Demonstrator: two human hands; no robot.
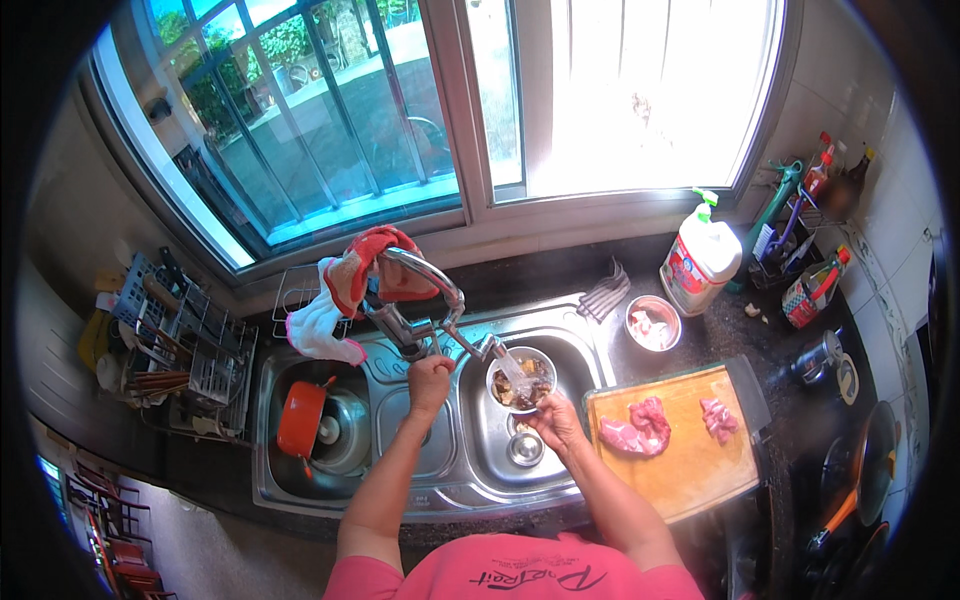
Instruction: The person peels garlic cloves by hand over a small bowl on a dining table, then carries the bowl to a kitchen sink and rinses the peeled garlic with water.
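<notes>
My left hand (430, 384) is closed around the lever (436, 345) of the chrome faucet (442, 281). Water runs from its spout (493, 348) into a white-rimmed bowl (491, 390) over the right sink basin (480, 469). Gripping the bowl's near right rim is my right hand (558, 424). Inside the bowl lie wet dark brown and yellowish food pieces (534, 390), too small to name surely. The drain strainer (526, 448) shows below the bowl. Right of the sink, a wooden cutting board (667, 487) carries raw meat (637, 429) and a smaller heap of meat pieces (718, 420).
An orange pot (301, 420) and a glass lid (345, 431) sit in the left basin (274, 480). Cloths (375, 262) hang over the faucet. A small bowl (628, 324) of pale pieces and a pump bottle (697, 262) stand behind the board. At far left is a dish rack (217, 367).
</notes>
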